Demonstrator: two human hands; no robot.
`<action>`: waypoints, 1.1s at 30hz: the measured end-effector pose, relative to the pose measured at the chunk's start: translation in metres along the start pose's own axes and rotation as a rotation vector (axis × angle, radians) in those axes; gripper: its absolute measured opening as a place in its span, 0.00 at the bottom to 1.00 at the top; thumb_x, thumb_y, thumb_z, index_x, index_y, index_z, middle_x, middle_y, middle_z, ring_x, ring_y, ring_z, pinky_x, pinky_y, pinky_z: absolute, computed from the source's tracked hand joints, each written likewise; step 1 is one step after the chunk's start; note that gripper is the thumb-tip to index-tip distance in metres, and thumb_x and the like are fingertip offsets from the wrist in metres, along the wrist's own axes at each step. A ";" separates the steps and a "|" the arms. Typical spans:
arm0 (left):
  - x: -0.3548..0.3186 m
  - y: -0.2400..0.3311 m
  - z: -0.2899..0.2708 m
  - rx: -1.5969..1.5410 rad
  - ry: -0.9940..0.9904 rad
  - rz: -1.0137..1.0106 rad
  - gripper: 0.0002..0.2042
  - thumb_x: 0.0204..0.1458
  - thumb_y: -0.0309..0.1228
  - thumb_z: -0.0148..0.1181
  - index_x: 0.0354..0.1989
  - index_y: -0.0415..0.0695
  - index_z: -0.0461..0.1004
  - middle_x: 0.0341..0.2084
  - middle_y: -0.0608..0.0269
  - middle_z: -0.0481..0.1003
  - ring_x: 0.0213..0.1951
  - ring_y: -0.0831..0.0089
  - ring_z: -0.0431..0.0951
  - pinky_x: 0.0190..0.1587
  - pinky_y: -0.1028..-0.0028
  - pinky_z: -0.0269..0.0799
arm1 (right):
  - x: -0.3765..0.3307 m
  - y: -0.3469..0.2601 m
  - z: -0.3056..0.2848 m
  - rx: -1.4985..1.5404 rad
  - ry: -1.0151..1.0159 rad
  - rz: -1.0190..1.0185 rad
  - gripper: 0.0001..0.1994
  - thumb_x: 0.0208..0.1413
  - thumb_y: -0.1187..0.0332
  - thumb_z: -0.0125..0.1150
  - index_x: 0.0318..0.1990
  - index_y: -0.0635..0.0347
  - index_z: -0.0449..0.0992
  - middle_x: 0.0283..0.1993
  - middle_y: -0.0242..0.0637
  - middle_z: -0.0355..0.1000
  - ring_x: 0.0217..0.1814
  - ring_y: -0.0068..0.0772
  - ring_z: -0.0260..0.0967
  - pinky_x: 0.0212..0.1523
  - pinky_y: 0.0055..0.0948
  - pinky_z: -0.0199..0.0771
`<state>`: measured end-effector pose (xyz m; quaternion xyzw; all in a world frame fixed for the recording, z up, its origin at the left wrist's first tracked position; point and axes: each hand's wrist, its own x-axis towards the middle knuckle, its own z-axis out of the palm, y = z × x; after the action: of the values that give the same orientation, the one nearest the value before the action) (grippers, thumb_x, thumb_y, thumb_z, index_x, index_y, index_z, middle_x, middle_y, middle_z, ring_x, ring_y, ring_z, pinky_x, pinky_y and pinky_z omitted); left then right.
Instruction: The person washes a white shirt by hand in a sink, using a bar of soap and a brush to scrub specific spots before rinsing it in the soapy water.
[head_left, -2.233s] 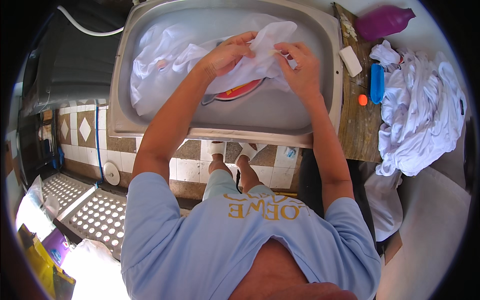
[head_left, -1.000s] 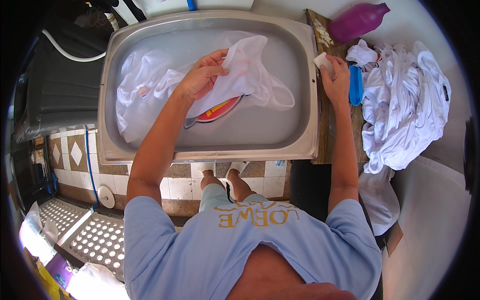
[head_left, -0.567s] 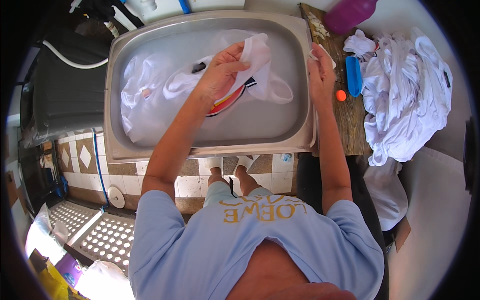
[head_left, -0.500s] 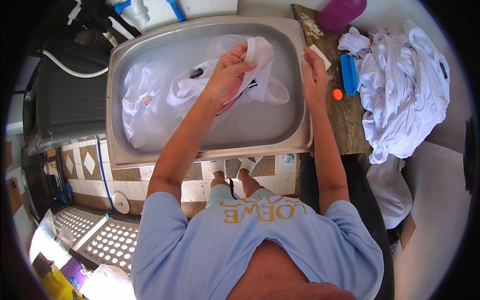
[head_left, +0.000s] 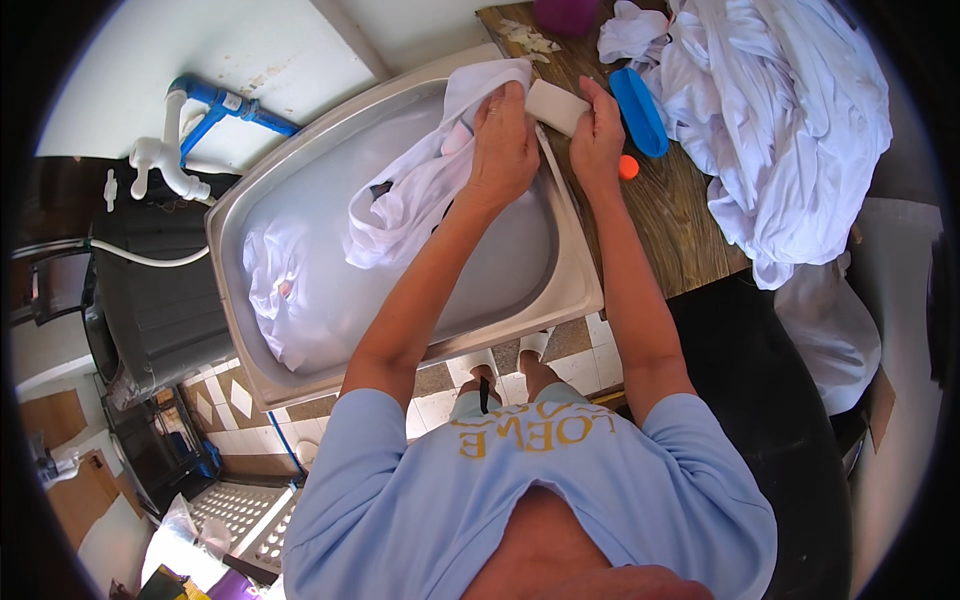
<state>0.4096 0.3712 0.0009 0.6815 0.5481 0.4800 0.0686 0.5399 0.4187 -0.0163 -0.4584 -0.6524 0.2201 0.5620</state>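
Note:
My left hand (head_left: 503,150) is closed on the edge of a white garment (head_left: 410,200), lifted at the far right of a metal basin (head_left: 585,295). The garment's lower part trails into cloudy water. In my right hand (head_left: 597,140) is an off-white soap bar (head_left: 557,107), gripped at its right end. The bar is level with my left hand, over the seam between basin rim and wooden counter (head_left: 690,240). A second white garment (head_left: 275,290) lies partly sunk at the basin's left.
Right of my right hand sit a blue tray (head_left: 640,112) and an orange cap (head_left: 628,167). A heap of white clothes (head_left: 790,110) covers the counter's right. A purple container (head_left: 565,14) stands at the back. A white faucet (head_left: 158,160) with blue pipe is far left.
The view has turned rightward. My right hand has brought the soap bar from the counter side toward the garment. My left hand has drawn the garment toward the basin's right rim.

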 end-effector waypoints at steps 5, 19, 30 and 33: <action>0.008 0.009 0.024 0.278 -0.112 0.256 0.20 0.49 0.27 0.52 0.52 0.35 0.62 0.43 0.50 0.72 0.49 0.54 0.69 0.51 0.56 0.59 | 0.004 0.008 -0.008 0.311 0.019 0.229 0.19 0.54 0.82 0.38 0.52 0.69 0.67 0.53 0.43 0.67 0.58 0.34 0.63 0.59 0.32 0.61; 0.000 0.014 0.002 0.394 -0.249 0.268 0.11 0.49 0.33 0.55 0.39 0.42 0.72 0.35 0.59 0.74 0.41 0.62 0.73 0.49 0.63 0.61 | 0.033 -0.001 -0.078 -0.677 -0.055 -0.159 0.18 0.48 0.70 0.57 0.49 0.59 0.71 0.54 0.44 0.64 0.55 0.48 0.61 0.53 0.45 0.62; -0.027 -0.016 -0.059 -1.226 0.214 -0.554 0.11 0.54 0.23 0.53 0.46 0.39 0.72 0.39 0.62 0.77 0.40 0.74 0.76 0.45 0.74 0.71 | 0.049 0.006 -0.079 -0.730 -0.205 -0.215 0.23 0.45 0.63 0.64 0.51 0.58 0.70 0.43 0.42 0.70 0.43 0.42 0.68 0.44 0.36 0.69; -0.043 -0.024 -0.088 -1.293 0.210 -0.599 0.10 0.57 0.26 0.52 0.46 0.40 0.72 0.37 0.65 0.77 0.39 0.78 0.75 0.44 0.75 0.72 | 0.045 -0.037 -0.066 -0.332 -0.257 0.263 0.23 0.46 0.62 0.65 0.49 0.63 0.71 0.40 0.38 0.72 0.36 0.30 0.70 0.38 0.28 0.71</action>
<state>0.3312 0.3077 0.0076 0.2754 0.3211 0.7320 0.5340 0.5911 0.4239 0.0557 -0.5939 -0.6804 0.2377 0.3575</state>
